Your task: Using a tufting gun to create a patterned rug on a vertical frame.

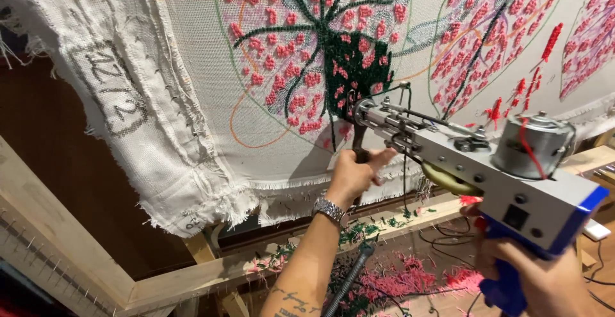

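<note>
From the head camera I look up along a tufting gun (487, 163) pressed against a stretched white backing cloth (192, 86). The gun has a grey metal body with a blue rear edge and blue pistol grip, a silver cylindrical motor (535, 144) on top with a red wire running over it, and a slim metal nose whose needle meets the cloth at the lower edge of the design.

My left hand (355, 173) is wrapped around the dark front handle under the gun's nose, fingers curled shut on it, thumb stretched out along the side. A silver wristwatch (330, 209) sits on that wrist, and a tattoo shows on the forearm.

My right hand (544, 275) clamps the blue grip at the lower right; the fingers are closed around it, though I cannot tell where the index finger lies.

The cloth carries tufted pink blossoms (301, 35) on dark green branches, with a dense green trunk patch (355, 67) just above the needle. The cloth's frayed edge hangs over a wooden frame (64, 240). Pink and green yarn scraps (397, 278) lie on the floor below.
</note>
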